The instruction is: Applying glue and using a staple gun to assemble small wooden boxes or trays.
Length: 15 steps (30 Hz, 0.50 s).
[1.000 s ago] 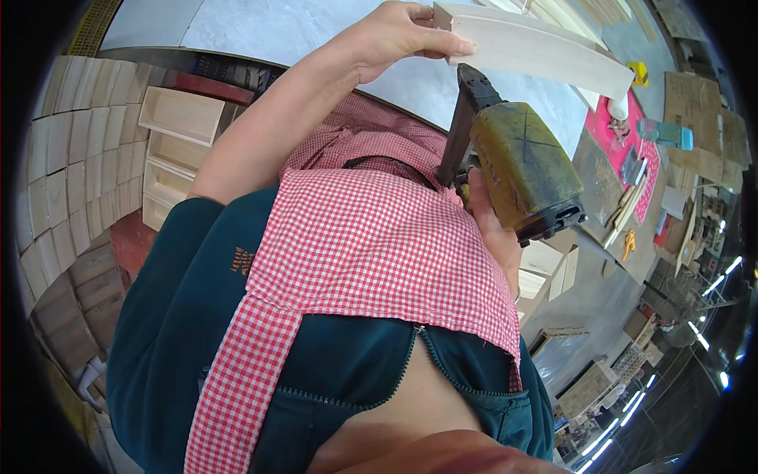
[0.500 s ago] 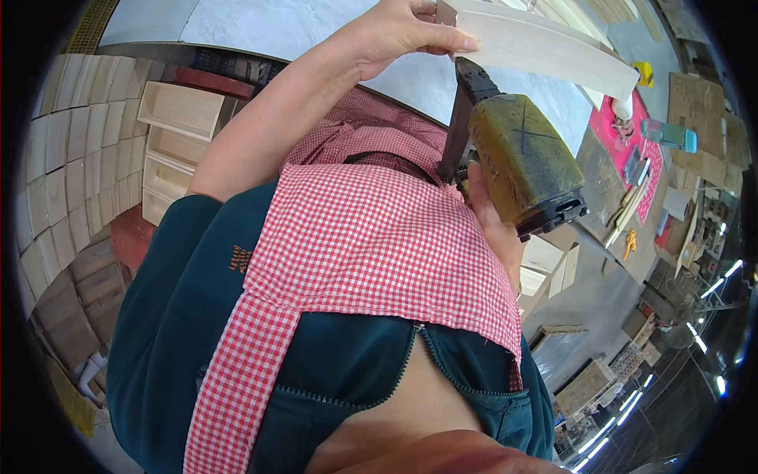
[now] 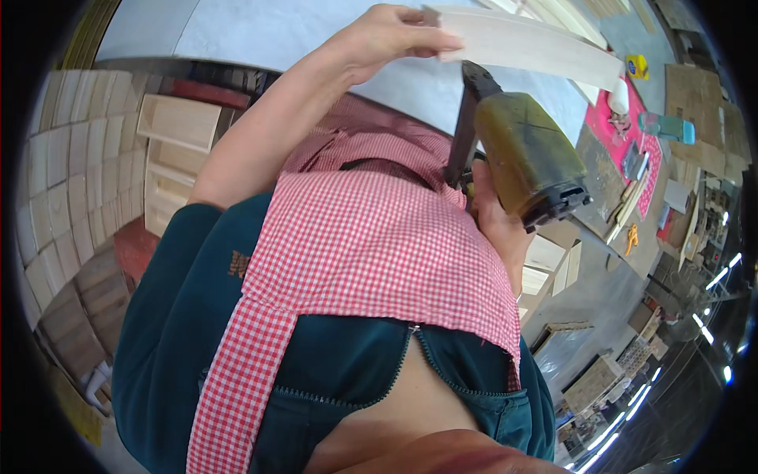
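Note:
My left hand [image 3: 387, 41] is closed round the left end of a pale wooden board [image 3: 529, 46], thumb on the side nearer me and fingers at its corner. The board appears to be part of a box or frame; more pale strips show behind it. My right hand [image 3: 499, 207] grips a nail gun [image 3: 527, 150] with a worn yellow body and a black magazine. Its fingers are mostly hidden behind the tool. The gun's black nose sits at the board's near edge, close to my left thumb; I cannot tell whether they touch.
A light worktable [image 3: 237, 35] lies beyond me. Stacked wooden pieces [image 3: 79, 166] and open wooden boxes [image 3: 180, 122] stand at left. On the right are a pink cloth [image 3: 604, 118], a teal-capped bottle [image 3: 667, 128], an orange tool [image 3: 632, 238] and cardboard [image 3: 695, 110].
My left hand and the board have shifted slightly left. The nail gun has moved a little to the right relative to the board's end. Both grips stay the same.

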Available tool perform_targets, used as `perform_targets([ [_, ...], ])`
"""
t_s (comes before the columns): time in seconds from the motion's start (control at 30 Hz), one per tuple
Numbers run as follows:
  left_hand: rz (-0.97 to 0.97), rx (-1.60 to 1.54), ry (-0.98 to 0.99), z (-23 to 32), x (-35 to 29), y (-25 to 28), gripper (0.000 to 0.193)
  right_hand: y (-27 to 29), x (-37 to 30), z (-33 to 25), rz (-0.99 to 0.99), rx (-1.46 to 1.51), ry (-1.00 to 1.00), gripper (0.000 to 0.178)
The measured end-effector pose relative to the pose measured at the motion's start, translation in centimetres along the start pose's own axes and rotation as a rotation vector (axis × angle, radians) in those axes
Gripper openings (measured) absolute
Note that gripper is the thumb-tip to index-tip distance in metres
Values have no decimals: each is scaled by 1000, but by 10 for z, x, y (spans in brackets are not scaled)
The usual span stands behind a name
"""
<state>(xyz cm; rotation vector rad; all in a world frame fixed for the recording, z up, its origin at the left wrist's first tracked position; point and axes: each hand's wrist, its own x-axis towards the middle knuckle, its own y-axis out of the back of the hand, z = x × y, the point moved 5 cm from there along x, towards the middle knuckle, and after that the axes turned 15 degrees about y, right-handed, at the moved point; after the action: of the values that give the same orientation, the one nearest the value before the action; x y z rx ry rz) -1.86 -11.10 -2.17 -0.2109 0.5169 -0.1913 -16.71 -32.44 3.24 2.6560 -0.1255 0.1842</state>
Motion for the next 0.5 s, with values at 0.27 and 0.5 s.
perform_targets([
  [0.27,59,397,-138,-18,4,90,95,141,53,68,213,-542,65,40],
  [0.5,137,663,-57,-12,2,119,93,239,78,241,163,-1158,34,48],
])
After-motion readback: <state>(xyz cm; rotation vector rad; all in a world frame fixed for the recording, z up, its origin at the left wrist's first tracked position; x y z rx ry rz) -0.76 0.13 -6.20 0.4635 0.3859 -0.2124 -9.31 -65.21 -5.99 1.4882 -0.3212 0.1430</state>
